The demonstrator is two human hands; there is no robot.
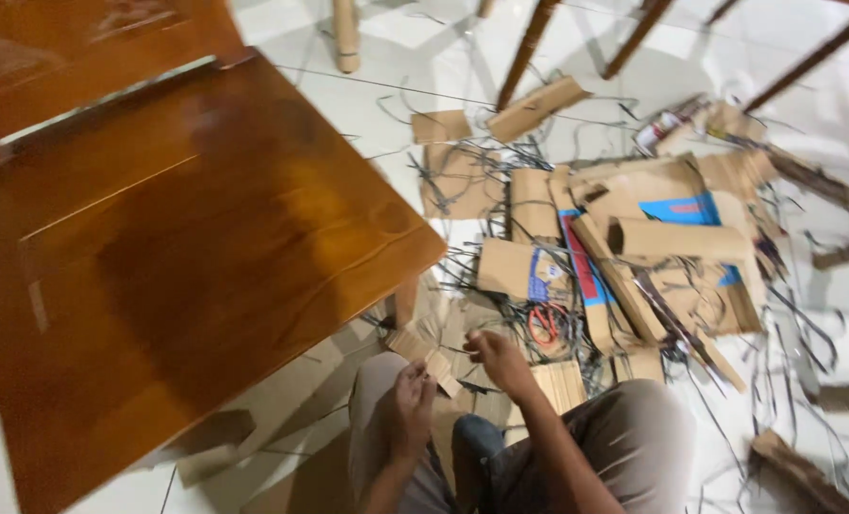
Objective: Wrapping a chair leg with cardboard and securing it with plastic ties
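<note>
I sit on the floor with my knees up. My left hand grips a small strip of brown cardboard that sticks up from its fingers. My right hand is closed just to the right of that strip, its fingers pinched near the strip's top end; whether it holds anything is unclear. Beyond both hands lies a heap of cut cardboard pieces, with red-handled scissors on top of it close to my right hand.
A glossy brown wooden table fills the left side, its corner near my left knee. Thin dark strips and cardboard scraps litter the white tiled floor. Wooden chair legs stand at the back.
</note>
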